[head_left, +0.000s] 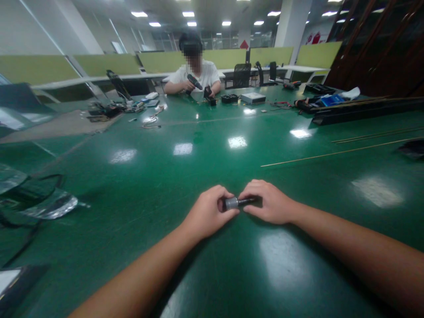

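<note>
Low over the green table (145, 150), my two hands meet around a small black-and-silver cylindrical piece (232, 202); its exact kind is not clear. My left hand (210, 211) curls its thumb and fingers about the thicker end, where a silver band shows. From the other side, my right hand (270, 202) closes around the slim black end, which disappears between thumb and fingers. The piece lies roughly level, pointing from one palm to the other. Both its ends are partly hidden by my fingers.
Across the table a person (195, 73) holds a power drill (194, 81). Thin brass-coloured rods (318, 155) lie to the right, with a long black channel (351, 114) behind. A clear plastic bag (49, 205) and a dark-edged object (20, 282) are at left.
</note>
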A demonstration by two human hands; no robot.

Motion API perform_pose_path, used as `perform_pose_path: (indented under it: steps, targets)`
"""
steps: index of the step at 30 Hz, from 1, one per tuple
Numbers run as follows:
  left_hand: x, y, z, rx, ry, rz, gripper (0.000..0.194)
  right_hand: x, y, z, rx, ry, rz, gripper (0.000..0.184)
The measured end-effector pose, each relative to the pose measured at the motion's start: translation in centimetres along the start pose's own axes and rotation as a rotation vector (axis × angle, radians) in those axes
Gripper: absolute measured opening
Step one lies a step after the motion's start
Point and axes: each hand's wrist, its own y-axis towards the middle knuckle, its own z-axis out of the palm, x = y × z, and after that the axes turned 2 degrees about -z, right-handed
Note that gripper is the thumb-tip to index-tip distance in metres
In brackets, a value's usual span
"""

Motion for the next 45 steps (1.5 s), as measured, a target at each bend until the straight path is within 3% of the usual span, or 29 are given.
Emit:
perform_pose_path:
  steps: [12, 17, 21, 45]
  targets:
    - [0.0, 0.3, -0.2, 0.018, -0.052, -0.048, 0.019, 0.7, 1.4, 0.4, 0.008, 0.014, 0.202, 0.008]
    - [-0.2, 0.2, -0.2, 0.016, -0.032, -0.056, 0.017, 0.5, 1.3, 0.8, -0.021, -0.008, 0.141, 0.006]
    - [-0.3, 0.2, -0.3, 0.024, -0.031, -0.05, 0.016, 0.2, 1.0, 0.8, -0.037, 0.026, 0.119, 0.016]
    - [-0.6, -0.1, -0.8, 0.047, 0.004, -0.008, 0.017, 0.4, 1.1, 0.8, -0.067, 0.043, 0.024, 0.008]
